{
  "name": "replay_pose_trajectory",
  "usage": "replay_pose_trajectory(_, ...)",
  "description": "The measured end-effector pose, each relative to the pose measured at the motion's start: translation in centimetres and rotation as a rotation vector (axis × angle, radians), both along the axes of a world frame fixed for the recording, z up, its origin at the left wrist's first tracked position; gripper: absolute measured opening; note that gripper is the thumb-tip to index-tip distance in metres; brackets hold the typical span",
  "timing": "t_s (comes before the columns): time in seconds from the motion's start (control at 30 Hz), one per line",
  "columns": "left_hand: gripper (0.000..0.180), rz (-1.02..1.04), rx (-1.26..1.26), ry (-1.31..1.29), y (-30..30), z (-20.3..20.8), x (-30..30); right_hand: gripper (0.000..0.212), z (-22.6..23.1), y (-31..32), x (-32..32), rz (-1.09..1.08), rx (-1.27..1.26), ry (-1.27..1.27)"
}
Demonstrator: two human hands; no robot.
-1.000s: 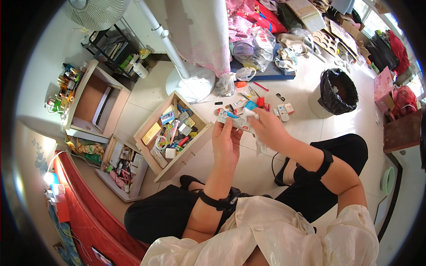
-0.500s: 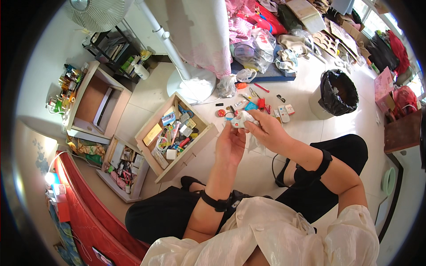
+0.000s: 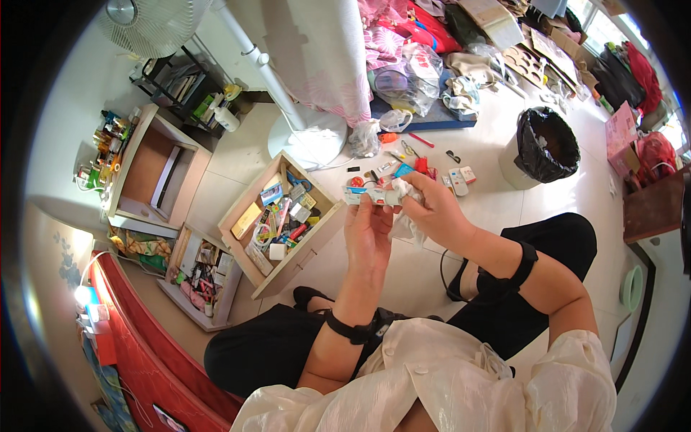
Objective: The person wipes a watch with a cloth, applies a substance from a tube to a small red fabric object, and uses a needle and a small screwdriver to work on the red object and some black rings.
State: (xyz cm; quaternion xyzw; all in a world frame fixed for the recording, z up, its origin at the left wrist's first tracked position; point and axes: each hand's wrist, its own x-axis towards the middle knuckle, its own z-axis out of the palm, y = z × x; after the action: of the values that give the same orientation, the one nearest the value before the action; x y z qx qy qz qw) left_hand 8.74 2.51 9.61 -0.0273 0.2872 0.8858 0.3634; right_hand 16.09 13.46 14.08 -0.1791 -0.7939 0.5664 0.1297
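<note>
My left hand (image 3: pixel 367 230) is closed, thumb and fingers pinching a small white-and-blue tube (image 3: pixel 374 196) with a reddish mark. Close against its right end is my right hand (image 3: pixel 430 209), gripping a crumpled white tissue (image 3: pixel 409 193) whose loose part hangs below the fingers. The fingertips of both hands nearly meet, and part of the tube's right end is hidden by tissue. Beyond the hands, small items lie on the floor: a red round thing (image 3: pixel 356 182), a red pen (image 3: pixel 422 140) and white packs (image 3: pixel 458 181).
To the left sits a pulled-out wooden drawer (image 3: pixel 314 261) full of small items, with another drawer (image 3: pixel 218 317) beside it. The fan's round base (image 3: pixel 284 140) stands behind. A bin with a black bag (image 3: pixel 522 162) is at right. Piled clothes and bags (image 3: pixel 410 79) lie at the back.
The tube, earlier mostly covered by the tissue, now shows lengthwise, pointing left. My right hand has shifted slightly right with the tissue, which hangs lower.
</note>
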Motion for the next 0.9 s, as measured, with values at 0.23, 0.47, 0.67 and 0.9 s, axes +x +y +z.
replay_pose_trajectory(0.23, 0.020, 0.134, 0.035, 0.208, -0.1, 0.1, -0.7, 0.021, -0.5, 1.0, -0.9, -0.072, -0.638, -0.059)
replay_pose_trajectory(0.47, 0.021, 0.048, 0.077, 0.203, -0.7, 0.2, -1.1, 0.025, 0.6, 1.1, -0.1, 0.119, -0.822, -0.009)
replay_pose_trajectory(0.67, 0.025, -0.048, 0.106, 0.072, -0.6, -1.2, -1.8, 0.028, 0.2, 0.9, -0.3, 0.085, -0.819, -0.013)
replay_pose_trajectory(0.9, 0.035, -0.040, 0.025, 0.184, -0.6, -0.2, -1.7, 0.027, -0.9, 1.1, 0.0, 0.068, 0.117, -0.061)
